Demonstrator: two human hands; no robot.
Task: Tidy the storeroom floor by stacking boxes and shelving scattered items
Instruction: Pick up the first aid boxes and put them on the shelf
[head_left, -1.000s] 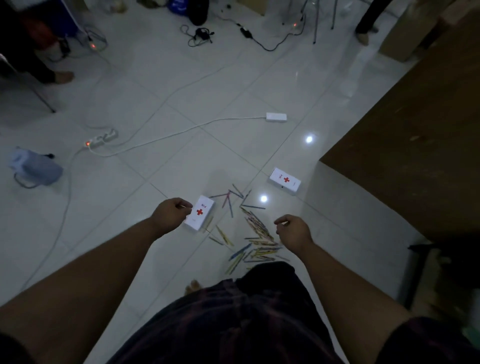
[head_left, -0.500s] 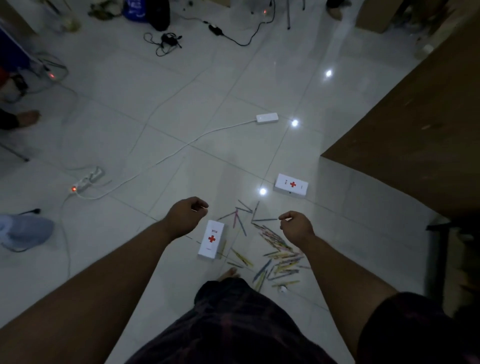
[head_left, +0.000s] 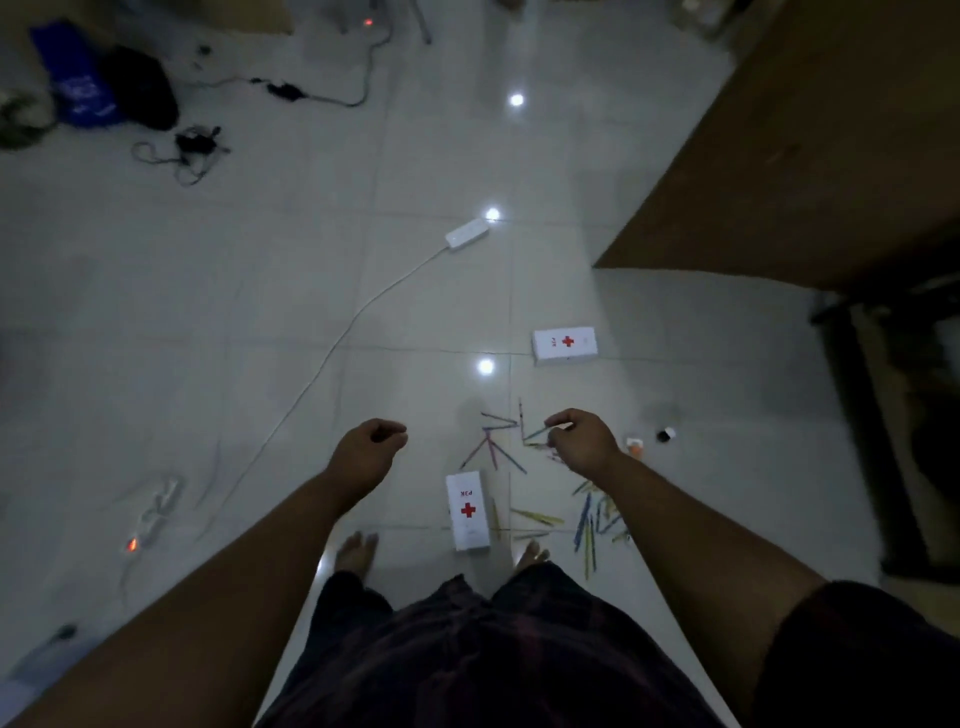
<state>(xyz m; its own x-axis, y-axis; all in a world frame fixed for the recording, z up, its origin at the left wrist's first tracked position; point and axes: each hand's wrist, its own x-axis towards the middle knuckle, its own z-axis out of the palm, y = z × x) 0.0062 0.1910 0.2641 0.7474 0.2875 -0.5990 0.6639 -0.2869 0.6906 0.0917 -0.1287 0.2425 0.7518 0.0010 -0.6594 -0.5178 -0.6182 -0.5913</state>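
Observation:
Two white boxes with a red cross lie on the tiled floor: one box (head_left: 467, 512) just in front of my feet, the other box (head_left: 564, 343) farther off to the right. Coloured sticks (head_left: 498, 447) are scattered between them, with more sticks (head_left: 592, 514) under my right forearm. My left hand (head_left: 369, 447) hangs above the floor to the left of the near box, fingers loosely curled and holding nothing. Over the sticks hovers my right hand (head_left: 582, 441), also loosely curled, with nothing plainly held.
A brown cabinet (head_left: 805, 156) fills the upper right, with a dark rack (head_left: 883, 415) below it. A white power strip (head_left: 467, 234) and its cable cross the floor; another strip (head_left: 156, 512) glows red at left. Bags (head_left: 104, 88) and cables lie far left. Two small items (head_left: 649, 440) sit right of the sticks.
My left hand has come away from the near box, which now lies close to my feet. The view has swung right and tilted down; both hands stay loosely curled.

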